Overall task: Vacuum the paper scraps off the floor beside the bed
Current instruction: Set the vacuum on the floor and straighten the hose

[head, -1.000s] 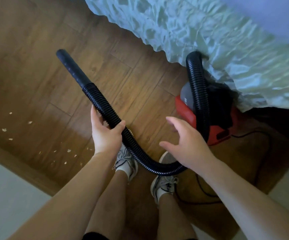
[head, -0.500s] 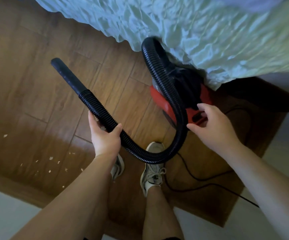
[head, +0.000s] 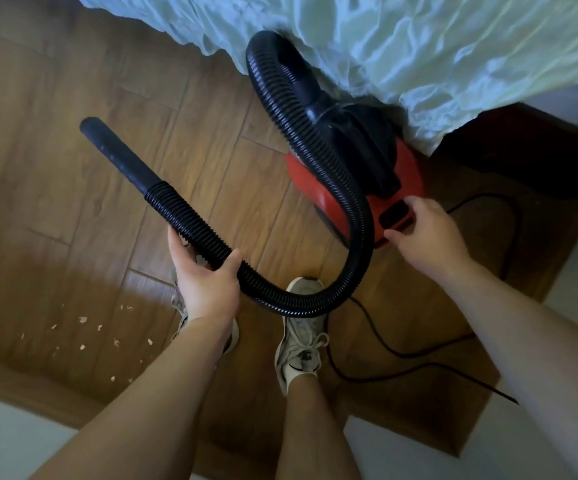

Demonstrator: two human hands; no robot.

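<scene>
The left hand (head: 204, 285) is closed round the ribbed hose (head: 190, 220), thumb over the top and fingers underneath, a little behind the smooth nozzle (head: 114, 150). That grip lets the wrist steer the tip. For now the nozzle points toward the bed side of the floor (head: 55, 168), away from the litter.

The right hand (head: 426, 233) reaches to the near end of the red vacuum cleaner (head: 410, 168), with forefinger and thumb curled either side of a dark panel (head: 394, 214). This looks like a reach for the switch, though I cannot tell whether anything is being pressed. The hose loops from the machine's top, past the right hand and in front of the shoes (head: 301, 334), leaving slack for the sweep.

The machine sits tucked against the edge of the bed (head: 453, 46), half under the hanging cover. Its power cord (head: 419, 358) trails off behind the person.

The paper scraps (head: 83, 320) lie scattered on the floor to the left of the left arm, near the pale edge along the boards. None appear to have been picked up, so the cleaning itself seems not yet begun.
</scene>
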